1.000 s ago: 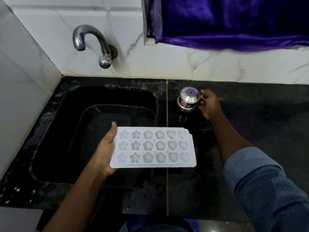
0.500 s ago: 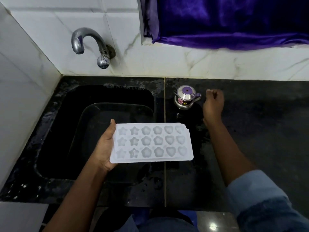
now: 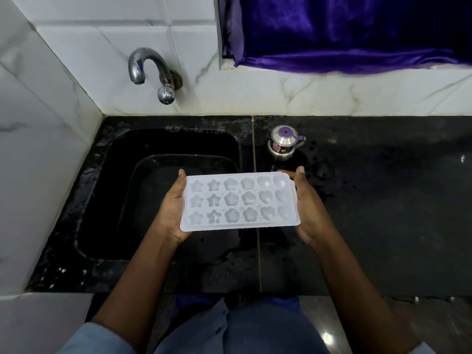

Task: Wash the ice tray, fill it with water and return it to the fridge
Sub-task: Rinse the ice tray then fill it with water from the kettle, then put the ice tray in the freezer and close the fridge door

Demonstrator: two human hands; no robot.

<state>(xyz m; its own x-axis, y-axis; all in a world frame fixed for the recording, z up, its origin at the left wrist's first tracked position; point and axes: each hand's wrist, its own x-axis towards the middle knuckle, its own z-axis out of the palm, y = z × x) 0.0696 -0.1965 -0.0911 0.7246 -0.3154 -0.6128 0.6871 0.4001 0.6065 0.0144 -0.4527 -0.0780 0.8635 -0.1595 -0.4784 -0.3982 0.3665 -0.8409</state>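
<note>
White ice tray [image 3: 240, 201] — black sink [image 3: 163, 146] — purple curtain [image 3: 357, 31].

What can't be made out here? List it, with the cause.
- Water level in the ice tray: head view, clear cells too pale to tell.
- Fingers of the left hand and right hand: under the tray.
- Label on the steel pot: too small.
- Sink bottom: too dark.

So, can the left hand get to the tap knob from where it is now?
Probably yes, but not freely: the path over the sink to the tap knob looks open, yet the left hand is gripping the ice tray, so the right hand must carry it alone.
</note>
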